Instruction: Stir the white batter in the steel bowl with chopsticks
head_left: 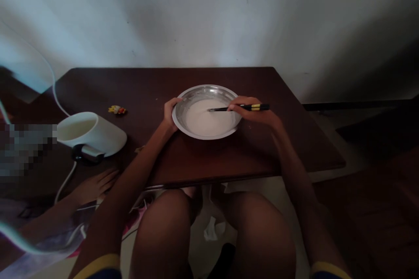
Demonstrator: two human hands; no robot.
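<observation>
A wide steel bowl (193,134) rests on the dark wooden table, partly filled with a smooth, off-white liquid mixture (206,124). My left hand (169,113) is closed on the bowl's left rim, thumb over the edge. In my right hand (257,116), above the right rim, are black chopsticks (221,109) with yellow bands near their back end. They slant nearly level across the bowl, and their tips meet the mixture near its middle. Whether there are one or two sticks is hard to make out.
Left of the bowl stands a white, cup-like appliance (104,133) with a cord. A small yellow and red figurine (117,110) lies behind it. Another person's hand (96,187) rests at the table's left front. A pale wall (203,17) rises behind the table (196,161).
</observation>
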